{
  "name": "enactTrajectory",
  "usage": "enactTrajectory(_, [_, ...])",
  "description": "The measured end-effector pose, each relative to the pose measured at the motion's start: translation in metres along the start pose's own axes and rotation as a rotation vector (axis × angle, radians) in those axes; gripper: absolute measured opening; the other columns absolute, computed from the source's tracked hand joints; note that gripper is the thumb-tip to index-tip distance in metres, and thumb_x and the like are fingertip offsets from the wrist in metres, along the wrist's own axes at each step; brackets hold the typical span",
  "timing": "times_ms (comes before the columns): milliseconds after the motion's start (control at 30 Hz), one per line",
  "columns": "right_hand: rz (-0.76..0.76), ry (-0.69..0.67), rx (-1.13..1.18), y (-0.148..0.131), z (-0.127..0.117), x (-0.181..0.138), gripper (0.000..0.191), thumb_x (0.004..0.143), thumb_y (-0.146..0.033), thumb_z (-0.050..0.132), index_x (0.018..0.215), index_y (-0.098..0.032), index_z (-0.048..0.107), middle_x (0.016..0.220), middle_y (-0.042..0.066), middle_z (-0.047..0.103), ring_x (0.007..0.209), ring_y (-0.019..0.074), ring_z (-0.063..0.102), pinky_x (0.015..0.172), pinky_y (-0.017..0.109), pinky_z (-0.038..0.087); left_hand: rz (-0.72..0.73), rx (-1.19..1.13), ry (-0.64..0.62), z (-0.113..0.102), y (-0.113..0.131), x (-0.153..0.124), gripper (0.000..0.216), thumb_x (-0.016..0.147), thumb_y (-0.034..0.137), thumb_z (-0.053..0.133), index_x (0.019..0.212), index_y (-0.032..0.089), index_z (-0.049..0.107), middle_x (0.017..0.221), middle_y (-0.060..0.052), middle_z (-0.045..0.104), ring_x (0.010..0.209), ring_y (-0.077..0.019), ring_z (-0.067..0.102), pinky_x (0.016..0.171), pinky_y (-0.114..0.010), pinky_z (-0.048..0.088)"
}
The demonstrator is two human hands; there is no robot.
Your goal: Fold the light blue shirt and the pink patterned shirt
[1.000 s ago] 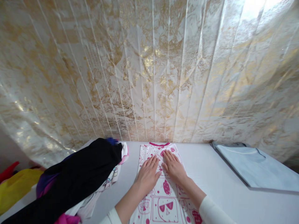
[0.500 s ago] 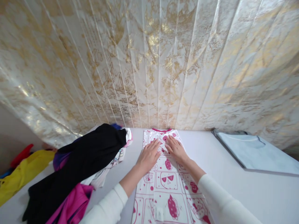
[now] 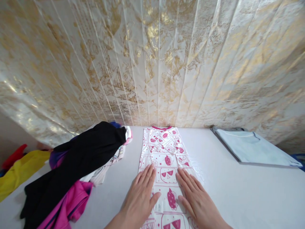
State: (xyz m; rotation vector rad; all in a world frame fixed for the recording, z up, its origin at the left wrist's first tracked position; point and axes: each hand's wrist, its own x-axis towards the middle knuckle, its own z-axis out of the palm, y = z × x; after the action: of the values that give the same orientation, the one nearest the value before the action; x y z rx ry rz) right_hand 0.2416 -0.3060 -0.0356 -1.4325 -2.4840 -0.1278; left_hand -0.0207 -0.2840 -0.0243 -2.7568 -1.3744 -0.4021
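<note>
A white shirt with a pink cartoon print (image 3: 164, 149) lies folded into a long narrow strip on the white table (image 3: 238, 190), its pink collar at the far edge. My left hand (image 3: 140, 198) lies flat and open on the strip's near left part. My right hand (image 3: 196, 200) lies flat and open on its near right part. Both hands press the cloth with fingers stretched toward the collar.
A heap of clothes with a black garment (image 3: 78, 165) on top and a magenta one (image 3: 69, 205) below lies at the left. Yellow and red cloth (image 3: 21, 167) lies further left. Folded pale blue garments (image 3: 252, 148) sit at the right. A gold-patterned curtain (image 3: 152, 63) hangs behind.
Both hands have slid from near the collar down the shirt toward me. The view has tipped down a little.
</note>
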Motion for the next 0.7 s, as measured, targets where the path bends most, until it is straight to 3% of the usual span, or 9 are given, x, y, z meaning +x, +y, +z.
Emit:
enactTrajectory(233, [0.038, -0.012, -0.043, -0.003, 0.003, -0.002, 0.067, 0.098, -0.047, 0.037, 0.154, -0.022, 0.010, 0.157, 0.009, 0.023, 0.142, 0.0259, 0.029, 0.111, 0.047, 0.035, 0.002, -0.007, -0.028, -0.011, 0.008, -0.003, 0.066, 0.100, 0.048, 0.036, 0.153, 0.017, 0.012, 0.156, -0.012, 0.024, 0.142, -0.0267, 0.025, 0.112, -0.045, 0.030])
enactTrajectory(300, [0.039, 0.052, -0.046, -0.004, 0.005, -0.004, 0.068, 0.099, -0.045, 0.037, 0.154, -0.021, 0.006, 0.156, 0.010, 0.024, 0.141, 0.0259, 0.031, 0.109, 0.045, 0.037, 0.128, -0.027, -0.066, -0.015, 0.018, -0.007, 0.065, 0.100, 0.046, 0.037, 0.153, 0.018, 0.013, 0.156, -0.011, 0.024, 0.143, -0.0256, 0.025, 0.112, -0.043, 0.030])
enactTrajectory(367, [0.042, 0.113, -0.035, -0.006, 0.006, -0.007, 0.067, 0.100, -0.042, 0.036, 0.154, -0.020, 0.004, 0.157, 0.010, 0.024, 0.141, 0.0251, 0.031, 0.108, 0.043, 0.038, 0.353, -0.014, -0.086, -0.015, 0.030, -0.012, 0.055, 0.101, 0.040, 0.036, 0.150, 0.019, 0.022, 0.153, -0.007, 0.033, 0.141, -0.0218, 0.030, 0.109, -0.036, 0.034])
enactTrajectory(467, [0.063, 0.144, -0.025, -0.010, 0.010, -0.009, 0.062, 0.100, -0.038, 0.034, 0.154, -0.020, 0.010, 0.156, 0.009, 0.026, 0.141, 0.0244, 0.032, 0.110, 0.041, 0.036, 0.605, 0.072, 0.001, -0.009, 0.045, -0.020, 0.036, 0.104, 0.026, 0.032, 0.138, 0.021, 0.043, 0.143, -0.001, 0.048, 0.131, -0.0163, 0.045, 0.102, -0.027, 0.040])
enactTrajectory(567, [0.111, 0.101, -0.038, -0.013, 0.013, -0.008, 0.058, 0.099, -0.039, 0.035, 0.152, -0.020, 0.022, 0.155, 0.008, 0.028, 0.140, 0.0257, 0.033, 0.110, 0.044, 0.036, 0.651, 0.105, 0.097, -0.004, 0.050, -0.027, 0.031, 0.103, 0.026, 0.035, 0.131, 0.023, 0.050, 0.141, 0.000, 0.051, 0.125, -0.0166, 0.052, 0.099, -0.027, 0.042])
enactTrajectory(700, [0.154, 0.062, -0.020, -0.011, 0.012, -0.005, 0.055, 0.099, -0.042, 0.035, 0.150, -0.020, 0.030, 0.154, 0.008, 0.031, 0.140, 0.0265, 0.033, 0.110, 0.045, 0.036, 0.645, 0.051, 0.102, 0.001, 0.047, -0.029, 0.030, 0.102, 0.030, 0.041, 0.131, 0.027, 0.048, 0.140, 0.000, 0.053, 0.124, -0.0179, 0.053, 0.100, -0.028, 0.041])
